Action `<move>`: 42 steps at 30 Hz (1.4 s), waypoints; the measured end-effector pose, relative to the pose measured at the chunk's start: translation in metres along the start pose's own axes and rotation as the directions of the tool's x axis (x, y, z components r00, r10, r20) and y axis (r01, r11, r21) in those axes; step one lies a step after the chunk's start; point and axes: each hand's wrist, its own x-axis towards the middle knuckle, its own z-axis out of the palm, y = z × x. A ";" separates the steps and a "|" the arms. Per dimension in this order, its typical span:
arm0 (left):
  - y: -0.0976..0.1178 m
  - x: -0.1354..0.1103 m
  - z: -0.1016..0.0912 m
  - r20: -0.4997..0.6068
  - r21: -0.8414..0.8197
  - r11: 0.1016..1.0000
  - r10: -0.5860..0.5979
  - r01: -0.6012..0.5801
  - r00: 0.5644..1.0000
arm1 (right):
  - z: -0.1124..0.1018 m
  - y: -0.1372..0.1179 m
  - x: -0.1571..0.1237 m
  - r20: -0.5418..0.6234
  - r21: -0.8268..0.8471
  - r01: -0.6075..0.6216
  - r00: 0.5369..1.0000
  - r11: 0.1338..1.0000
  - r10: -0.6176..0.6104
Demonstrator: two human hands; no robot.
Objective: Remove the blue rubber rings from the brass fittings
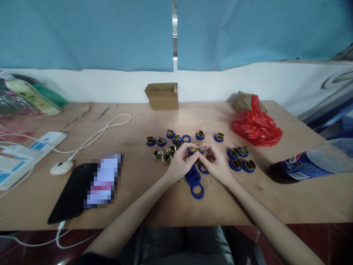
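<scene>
Between the fingertips of both hands is a small round brass-coloured metal piece (193, 149) with some blue at its edge. My left hand (182, 162) pinches it from one side, and my right hand (217, 163) from the other; the fingers partly cover it. Below the hands lies a pile of loose blue rings (198, 191) beside thin wire hoops (207, 180). Close to my left hand sit several brass pieces without blue rings (166, 158). Brass pieces seated in blue rings stand behind the hands (200, 135) and to the right (235, 164).
A phone (103, 180) overlaps a black flat device (70, 195) at left, near a white mouse-shaped object (61, 168), cables and a power strip (33, 154). A cardboard box (164, 99) stands at the back. At right are a red plastic bag (256, 125) and a lying cola bottle (306, 163).
</scene>
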 end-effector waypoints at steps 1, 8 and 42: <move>0.000 0.000 0.000 -0.006 -0.020 1.000 -0.004 0.003 1.000 | 0.000 -0.001 0.000 0.003 0.004 -0.002 1.000 1.000 0.002; 0.008 0.003 -0.003 -0.138 -0.098 0.995 -0.045 0.031 0.989 | -0.005 0.000 0.000 -0.035 0.047 -0.025 0.999 0.999 0.027; 0.005 0.007 -0.006 -0.155 -0.015 0.999 0.043 -0.046 0.987 | -0.052 0.004 0.007 0.800 -0.195 -0.204 0.532 0.959 0.276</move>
